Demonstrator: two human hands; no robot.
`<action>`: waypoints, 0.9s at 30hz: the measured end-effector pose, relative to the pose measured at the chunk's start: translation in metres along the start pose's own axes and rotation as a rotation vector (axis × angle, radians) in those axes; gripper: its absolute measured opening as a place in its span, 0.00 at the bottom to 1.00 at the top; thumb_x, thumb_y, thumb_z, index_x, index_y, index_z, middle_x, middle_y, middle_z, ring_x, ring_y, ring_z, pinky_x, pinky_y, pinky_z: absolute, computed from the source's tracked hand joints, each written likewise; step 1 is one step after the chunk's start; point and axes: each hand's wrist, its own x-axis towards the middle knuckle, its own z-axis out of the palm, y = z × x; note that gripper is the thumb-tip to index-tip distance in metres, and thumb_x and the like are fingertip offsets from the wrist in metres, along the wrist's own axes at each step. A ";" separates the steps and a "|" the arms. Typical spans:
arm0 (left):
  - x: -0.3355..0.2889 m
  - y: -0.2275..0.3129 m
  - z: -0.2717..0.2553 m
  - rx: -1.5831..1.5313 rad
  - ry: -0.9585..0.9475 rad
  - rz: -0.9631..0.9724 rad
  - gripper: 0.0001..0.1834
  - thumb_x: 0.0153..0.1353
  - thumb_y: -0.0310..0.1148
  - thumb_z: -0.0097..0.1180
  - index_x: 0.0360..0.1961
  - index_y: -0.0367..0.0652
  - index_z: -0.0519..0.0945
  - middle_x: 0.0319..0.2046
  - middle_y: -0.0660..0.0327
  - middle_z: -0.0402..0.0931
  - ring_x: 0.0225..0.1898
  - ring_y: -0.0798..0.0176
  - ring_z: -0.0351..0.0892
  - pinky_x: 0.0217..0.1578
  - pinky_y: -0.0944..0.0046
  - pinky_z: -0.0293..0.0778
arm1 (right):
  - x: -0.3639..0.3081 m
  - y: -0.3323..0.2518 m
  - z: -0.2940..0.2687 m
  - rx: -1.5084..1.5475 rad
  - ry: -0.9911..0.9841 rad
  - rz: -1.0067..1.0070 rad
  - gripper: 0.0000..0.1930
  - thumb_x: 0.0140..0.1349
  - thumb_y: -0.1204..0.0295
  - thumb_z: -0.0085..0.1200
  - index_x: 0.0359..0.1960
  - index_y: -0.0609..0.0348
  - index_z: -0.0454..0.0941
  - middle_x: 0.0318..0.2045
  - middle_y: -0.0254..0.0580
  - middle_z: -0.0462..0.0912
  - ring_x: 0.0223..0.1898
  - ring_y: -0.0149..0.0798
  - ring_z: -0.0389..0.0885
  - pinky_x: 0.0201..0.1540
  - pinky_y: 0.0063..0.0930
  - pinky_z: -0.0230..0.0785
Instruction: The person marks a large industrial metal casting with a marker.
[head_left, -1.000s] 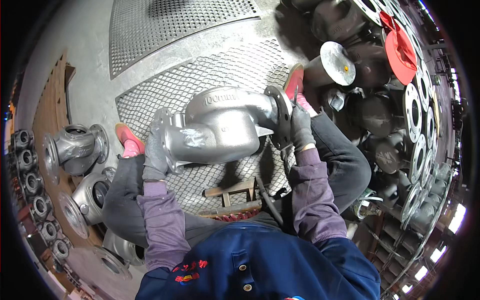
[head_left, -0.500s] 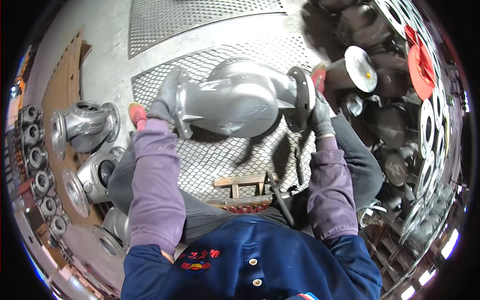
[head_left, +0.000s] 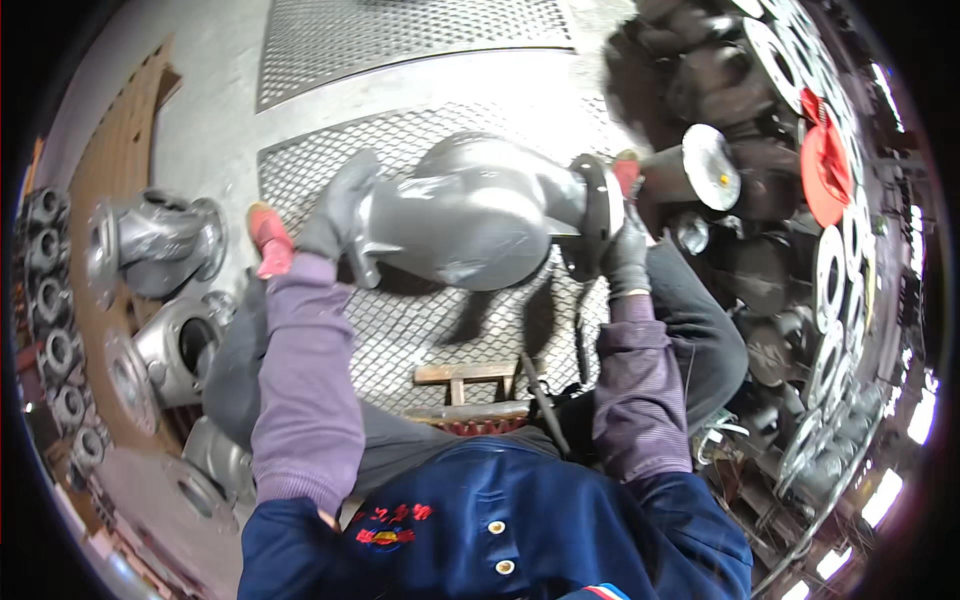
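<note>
A large grey cast valve body (head_left: 465, 225) with a flange at each end lies across the mesh grate in front of me, between my feet. My left hand (head_left: 338, 212), in a dark grey glove, is wrapped against its left flange (head_left: 366, 240). On the other side, my gloved right hand (head_left: 627, 258) grips the rim of the right flange (head_left: 600, 205). Both palms and some fingertips are hidden behind the flanges. The casting's rounded belly faces me, with scuffed pale marks on it.
Smaller grey valve bodies (head_left: 165, 245) stand at left near a brown board (head_left: 110, 150). Dark castings (head_left: 755, 270) and ring flanges (head_left: 830, 268) crowd the right, with a red cap (head_left: 826, 175) on them. A small wooden frame (head_left: 462, 374) and a dark bar (head_left: 545, 405) lie close to me.
The whole view has shifted slightly. The valve body appears turned a little between my hands, and both hands keep their hold on the flanges.
</note>
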 end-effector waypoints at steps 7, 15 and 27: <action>-0.039 -0.012 -0.072 0.041 0.154 0.180 0.20 0.70 0.44 0.50 0.53 0.38 0.75 0.44 0.58 0.79 0.42 0.61 0.79 0.45 0.61 0.77 | -0.047 -0.077 0.065 -0.816 -0.061 -0.741 0.12 0.70 0.75 0.47 0.50 0.67 0.78 0.47 0.43 0.82 0.47 0.33 0.79 0.53 0.24 0.69; -0.092 0.013 -0.108 0.239 0.926 0.770 0.22 0.72 0.46 0.49 0.52 0.35 0.72 0.41 0.58 0.73 0.41 0.64 0.71 0.45 0.64 0.70 | -0.136 -0.172 0.124 0.179 -0.386 -0.009 0.17 0.69 0.67 0.54 0.57 0.60 0.76 0.41 0.30 0.80 0.36 0.21 0.72 0.39 0.15 0.67; -0.245 0.005 0.096 0.722 0.731 0.980 0.33 0.71 0.35 0.49 0.70 0.29 0.53 0.66 0.38 0.60 0.64 0.45 0.67 0.63 0.54 0.65 | -0.207 -0.212 0.184 0.156 -0.880 -0.108 0.13 0.69 0.75 0.51 0.52 0.68 0.79 0.46 0.42 0.82 0.45 0.31 0.80 0.52 0.25 0.72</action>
